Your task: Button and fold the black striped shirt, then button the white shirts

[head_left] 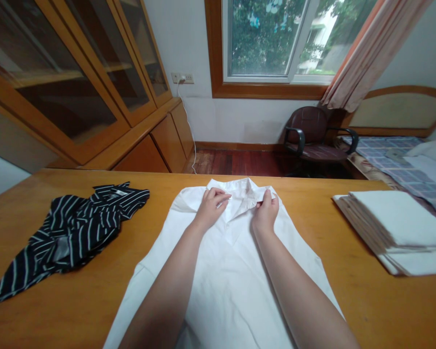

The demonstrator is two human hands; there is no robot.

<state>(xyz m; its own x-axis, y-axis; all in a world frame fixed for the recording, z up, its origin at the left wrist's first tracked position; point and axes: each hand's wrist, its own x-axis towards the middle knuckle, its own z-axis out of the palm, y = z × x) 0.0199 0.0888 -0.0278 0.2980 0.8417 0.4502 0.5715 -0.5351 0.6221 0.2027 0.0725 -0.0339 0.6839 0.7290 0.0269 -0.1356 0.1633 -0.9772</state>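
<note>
A white collared shirt (225, 271) lies spread on the wooden table, its collar toward the far edge. My left hand (213, 206) is at the left side of the neck opening, with thumb and fingers pinched on the collar edge. On the other side, my right hand (266, 211) grips the right part of the collar between thumb and fingers. The front of the neck opening shows between the two hands. Both forearms reach across the body of the shirt and hide parts of it.
A crumpled black garment with white stripes (83, 230) lies on the table (69, 310) to the left. A stack of folded white cloth or boards (396, 223) sits at the right. Beyond are a glass-door cabinet (94, 97), an office chair (312, 133) and a bed (403, 155).
</note>
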